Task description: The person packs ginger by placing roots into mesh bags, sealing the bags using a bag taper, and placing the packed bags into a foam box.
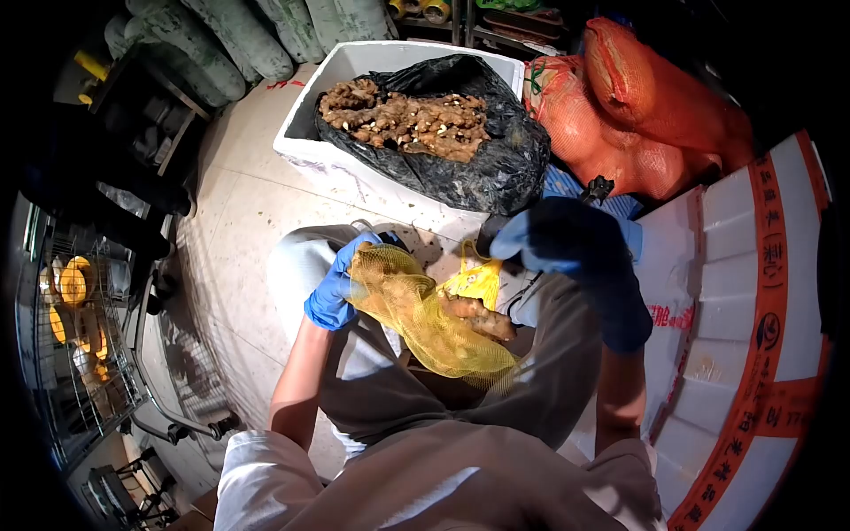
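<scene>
Shirt front (478, 482) closest to the lens, grey trousers (381, 372) below it, knees spread. Left hand (335, 285), blue glove, forearm coming up from lower left, wrist roughly level with the inner left knee; fingers and thumb clamped on the upper left end of the yellow mesh bag (421, 323). Bag hangs slanted between the thighs, lower right end loose, brown ginger-like roots inside. One knobbly root (480, 317) shows at its right side; can't tell if it's in or out of the mesh. Right hand (575, 252), blue glove mostly in shadow, raised over the right knee, forearm near vertical in view, fingers bent and pointing left, apart from the bag. Can't tell if those fingertips are together or pinching anything. Crumpled yellow netting (471, 276) sits just left of them. Ahead: white foam box (328, 164), black plastic liner (509, 150), heap of roots (412, 119) in it. Orange-red mesh sacks (633, 133) right of that. Writing: white carton (722, 327) on the right has orange-red tape (768, 265), dark print reads (菜心), round logo below, 精品 further down. Red characters on carton's side too blurred to read fully.
</scene>
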Demonstrator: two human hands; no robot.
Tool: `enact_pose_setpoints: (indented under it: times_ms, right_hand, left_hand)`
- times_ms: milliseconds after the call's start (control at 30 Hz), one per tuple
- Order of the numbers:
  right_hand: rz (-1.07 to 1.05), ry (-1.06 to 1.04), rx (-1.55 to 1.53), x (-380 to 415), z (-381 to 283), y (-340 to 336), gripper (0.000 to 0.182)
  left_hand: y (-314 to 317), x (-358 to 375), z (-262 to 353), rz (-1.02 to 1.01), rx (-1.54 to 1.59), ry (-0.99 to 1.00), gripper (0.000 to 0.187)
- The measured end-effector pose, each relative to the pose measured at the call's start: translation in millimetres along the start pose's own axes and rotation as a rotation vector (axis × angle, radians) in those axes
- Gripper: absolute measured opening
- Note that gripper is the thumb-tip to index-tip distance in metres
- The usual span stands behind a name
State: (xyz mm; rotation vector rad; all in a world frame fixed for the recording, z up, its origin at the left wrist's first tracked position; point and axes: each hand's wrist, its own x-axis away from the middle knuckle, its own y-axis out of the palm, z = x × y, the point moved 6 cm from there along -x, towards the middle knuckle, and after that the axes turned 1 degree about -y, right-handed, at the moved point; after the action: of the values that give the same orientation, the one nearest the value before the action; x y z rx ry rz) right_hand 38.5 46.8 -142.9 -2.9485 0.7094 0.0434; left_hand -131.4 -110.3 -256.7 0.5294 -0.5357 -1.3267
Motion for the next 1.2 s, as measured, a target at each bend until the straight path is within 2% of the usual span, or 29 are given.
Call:
enact_pose_setpoints:
  times_ms: [33,67,133,167,233,300,333,400,533,600,633,700,767,833,867,900,967,1000,1067,1100,1167,1200]
  right_hand:
    - [-0.143,0.040,0.056,-6.3,5.0,9.7,0.015]
    - [-0.140,0.040,0.056,-12.6,7.8,13.2,0.015]
    - [-0.387,0.062,-0.067,-18.9,14.6,35.0,0.017]
    - [-0.386,0.061,-0.068,-21.1,16.6,36.2,0.017]
    - [-0.624,-0.069,0.070,-17.8,17.0,52.3,0.019]
    - [-0.651,-0.003,-0.054,-12.3,27.5,63.5,0.018]
    - [-0.650,-0.090,0.016,-11.7,25.5,66.6,0.018]
    - [-0.607,-0.238,0.045,-10.3,25.9,70.4,0.016]
    - [-0.545,-0.274,0.081,-10.4,24.2,70.2,0.014]
    - [-0.437,-0.140,0.062,-16.2,29.3,64.7,0.013]
    - [-0.437,-0.139,0.062,-14.5,31.6,65.8,0.013]
    - [-0.250,-0.032,-0.238,-11.3,41.1,59.7,0.014]
    - [-0.200,0.022,-0.280,-5.8,41.1,63.5,0.014]
    - [-0.074,0.132,-0.449,0.3,47.8,62.0,0.012]
    - [-0.009,0.186,-0.532,1.9,51.4,60.3,0.011]
    - [-0.042,0.158,-0.623,1.1,47.9,64.6,0.010]
    - [-0.105,0.090,-0.455,-5.5,45.8,63.8,0.012]
    - [-0.105,0.088,-0.455,-6.8,47.5,63.3,0.012]
    - [-0.107,0.149,-0.658,-9.0,56.7,65.4,0.015]
    - [-0.106,0.170,-0.725,-10.9,61.4,67.0,0.017]
    - [0.061,-0.237,-0.235,-19.1,50.4,60.7,0.023]
    - [0.076,-0.188,-0.429,-21.4,52.9,57.9,0.023]
  left_hand:
    - [-2.8,0.1,-1.4,-0.001,0.000,-0.003,0.024]
    - [-7.1,0.2,-4.3,-0.027,0.001,-0.023,0.038]
    - [-4.8,-3.9,-7.0,-0.080,0.024,-0.009,0.050]
    - [-3.5,-5.7,-8.4,-0.106,0.035,-0.003,0.056]
    - [-2.0,-5.3,-7.5,-0.176,0.044,0.053,0.057]
    - [-1.5,-3.2,-6.2,-0.189,0.048,0.062,0.057]
    - [-0.1,-3.0,-6.5,-0.151,0.081,0.001,0.058]
    - [8.5,-0.5,-4.3,0.043,0.193,-0.010,0.016]
    - [1.6,3.4,-14.0,-0.014,0.236,-0.043,0.020]
    - [-15.3,6.7,-24.2,0.077,0.306,-0.089,0.020]
    - [-21.8,6.9,-27.6,0.108,0.330,-0.104,0.020]
    - [-14.4,3.2,-18.5,-0.047,0.102,0.002,0.024]
    - [-2.2,3.6,-10.3,-0.121,-0.015,0.079,0.029]
    - [-14.4,2.3,-16.8,-0.107,0.075,0.015,0.034]
    - [-18.0,3.2,-18.5,-0.121,-0.118,0.036,0.035]
    - [-18.6,3.3,-18.4,-0.133,-0.310,0.060,0.036]
    - [-25.7,-0.1,-28.1,0.007,0.287,-0.046,0.066]
    - [-28.3,0.9,-28.7,0.006,0.285,-0.045,0.066]
    - [-37.5,5.5,-38.3,-0.065,0.333,-0.039,0.047]
    - [-39.0,6.1,-41.1,-0.101,0.358,-0.036,0.042]
    - [-45.1,9.6,-40.3,-0.024,-1.032,0.115,0.043]
    - [-28.9,10.0,-34.3,-0.057,-0.676,0.053,0.044]
